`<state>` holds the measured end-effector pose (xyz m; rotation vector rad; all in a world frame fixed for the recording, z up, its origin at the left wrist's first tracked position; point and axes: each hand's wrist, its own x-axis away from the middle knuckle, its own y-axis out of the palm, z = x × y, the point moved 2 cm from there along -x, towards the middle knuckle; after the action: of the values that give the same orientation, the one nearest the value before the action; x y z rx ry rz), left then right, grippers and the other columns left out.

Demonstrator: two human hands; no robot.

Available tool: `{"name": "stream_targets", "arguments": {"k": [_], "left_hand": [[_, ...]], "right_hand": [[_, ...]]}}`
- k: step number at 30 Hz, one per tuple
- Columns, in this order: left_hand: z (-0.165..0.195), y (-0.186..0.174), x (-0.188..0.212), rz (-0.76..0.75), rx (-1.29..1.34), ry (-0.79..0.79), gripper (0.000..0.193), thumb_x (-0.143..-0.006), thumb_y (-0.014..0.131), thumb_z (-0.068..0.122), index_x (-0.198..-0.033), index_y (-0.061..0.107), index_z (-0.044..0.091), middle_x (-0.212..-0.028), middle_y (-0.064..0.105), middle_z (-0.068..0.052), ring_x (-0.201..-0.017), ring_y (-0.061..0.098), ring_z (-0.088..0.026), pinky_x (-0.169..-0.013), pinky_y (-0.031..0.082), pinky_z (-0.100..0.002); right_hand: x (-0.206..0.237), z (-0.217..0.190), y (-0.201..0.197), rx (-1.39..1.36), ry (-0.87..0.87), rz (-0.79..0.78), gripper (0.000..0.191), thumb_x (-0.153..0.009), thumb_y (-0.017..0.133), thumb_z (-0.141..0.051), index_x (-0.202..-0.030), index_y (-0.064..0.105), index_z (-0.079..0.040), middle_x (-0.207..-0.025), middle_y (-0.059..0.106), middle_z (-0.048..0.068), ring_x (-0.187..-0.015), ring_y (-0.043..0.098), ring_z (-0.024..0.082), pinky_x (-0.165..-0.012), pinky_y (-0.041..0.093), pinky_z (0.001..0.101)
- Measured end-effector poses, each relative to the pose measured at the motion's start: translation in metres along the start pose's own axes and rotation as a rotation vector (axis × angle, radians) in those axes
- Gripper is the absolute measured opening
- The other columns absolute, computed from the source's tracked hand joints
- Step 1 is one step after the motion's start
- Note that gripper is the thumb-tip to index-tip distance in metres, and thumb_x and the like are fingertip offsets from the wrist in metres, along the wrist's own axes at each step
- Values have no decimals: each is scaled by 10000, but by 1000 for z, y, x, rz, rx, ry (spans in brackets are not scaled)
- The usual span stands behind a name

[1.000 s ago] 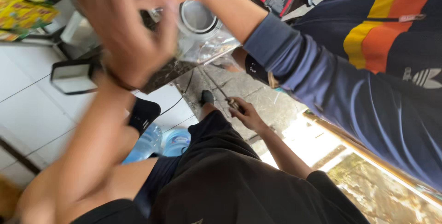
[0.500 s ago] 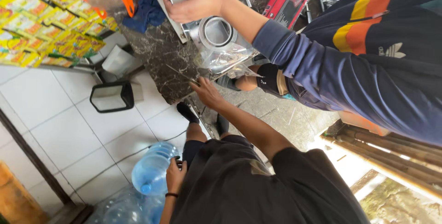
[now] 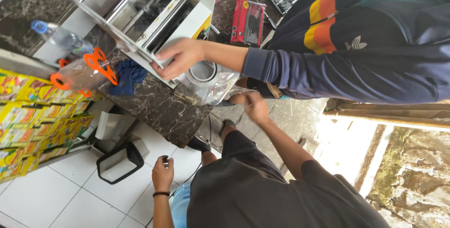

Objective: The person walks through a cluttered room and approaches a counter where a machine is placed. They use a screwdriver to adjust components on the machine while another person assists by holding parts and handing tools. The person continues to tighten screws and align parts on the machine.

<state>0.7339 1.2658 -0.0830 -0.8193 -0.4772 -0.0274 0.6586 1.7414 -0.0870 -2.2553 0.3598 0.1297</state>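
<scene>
- The person's left hand [image 3: 162,174] hangs low over the tiled floor [image 3: 56,195], its grip closed on a small dark object [image 3: 164,159].
- The right hand [image 3: 255,107] is raised beside the marble bench [image 3: 159,110]; its grip cannot be told.
- A co-worker's hand [image 3: 180,58] holds the white machine [image 3: 154,17] above a shiny metal ring [image 3: 204,72].

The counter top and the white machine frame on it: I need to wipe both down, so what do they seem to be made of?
Counter top: dark polished stone, probably marble, with pale veins. White machine frame: looks like painted sheet metal, with thin flat edges and bare shiny steel rods.
</scene>
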Motion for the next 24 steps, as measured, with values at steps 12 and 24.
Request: {"name": "stream_targets", "arguments": {"k": [12, 24], "left_hand": [[100, 102, -61, -38, 81, -31, 293, -934, 645, 287, -1087, 683, 40, -969, 756, -153, -875, 740, -309, -776, 567, -422], [238, 131, -8, -325, 73, 259, 262, -900, 684, 228, -1084, 680, 42, -1002, 728, -160, -923, 705, -351, -801, 556, -419]], "right_hand": [[-269, -237, 146, -867, -1339, -387, 259, -996, 761, -161, -1237, 686, -103, -1204, 710, 120, -1096, 696, 188, -955, 566, 274], [-249, -208, 130, -1644, 2499, -1957, 374, -1102, 571, -225, -1405, 567, -5, -1271, 613, 22, -1193, 554, 78, -1105, 436, 237]]}}
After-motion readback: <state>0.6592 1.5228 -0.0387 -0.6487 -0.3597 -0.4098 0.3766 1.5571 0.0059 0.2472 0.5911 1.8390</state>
